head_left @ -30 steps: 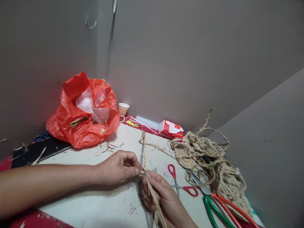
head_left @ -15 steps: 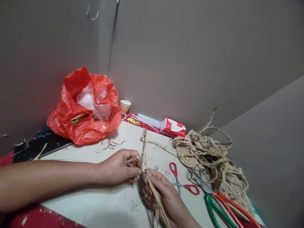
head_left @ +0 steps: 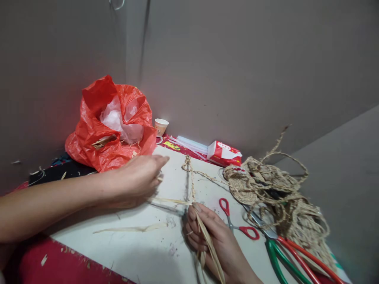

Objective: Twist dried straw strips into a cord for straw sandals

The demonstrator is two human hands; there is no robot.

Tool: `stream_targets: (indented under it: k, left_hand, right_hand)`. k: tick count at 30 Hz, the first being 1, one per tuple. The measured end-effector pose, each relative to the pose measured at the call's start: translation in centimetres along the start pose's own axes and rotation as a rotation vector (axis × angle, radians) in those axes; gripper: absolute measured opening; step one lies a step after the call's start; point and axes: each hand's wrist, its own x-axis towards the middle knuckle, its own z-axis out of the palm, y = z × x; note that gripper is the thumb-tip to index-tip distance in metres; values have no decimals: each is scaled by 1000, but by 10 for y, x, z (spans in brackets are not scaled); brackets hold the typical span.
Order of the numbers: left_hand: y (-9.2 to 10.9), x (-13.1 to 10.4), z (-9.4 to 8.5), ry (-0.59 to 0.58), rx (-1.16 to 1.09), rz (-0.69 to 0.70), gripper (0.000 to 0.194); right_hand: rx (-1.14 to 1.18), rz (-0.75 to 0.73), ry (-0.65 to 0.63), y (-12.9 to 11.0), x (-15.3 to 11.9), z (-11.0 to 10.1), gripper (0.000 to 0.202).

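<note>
Pinching the braid (head_left: 193, 183) at its lower end, my right hand (head_left: 217, 238) now steadies it alone, its length toward twelve o'clock. My left hand (head_left: 137, 176) has moved to ten o'clock, blurred, its grip I can't tell; a loose strip (head_left: 133, 229) now shows at nine.

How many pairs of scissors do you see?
2: the small red-handled scissors lie beside the right hand; the larger scissors, with red and green handles, lie farther right against the braided rope pile. Others could be hidden under that pile.
</note>
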Motion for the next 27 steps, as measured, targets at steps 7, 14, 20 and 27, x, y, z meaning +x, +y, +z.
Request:
stream_targets:
  k: [7,14,20,27]
  left_hand:
    - [28,-32,4,-332,116,82,12]
    - [32,-52,37,-382,110,184,11]
    - [36,-54,16,-324,-180,110,9]
    - [37,-50,18,-288,-753,-154,7]
  right_hand:
    - [23,-22,-19,-2,-3,4,21]
    - [4,-20,-35,-1,-3,4,21]
    - [0,-20,-45,0,-1,2,20]
    - [-19,-6,-58,3,-1,-2,20]
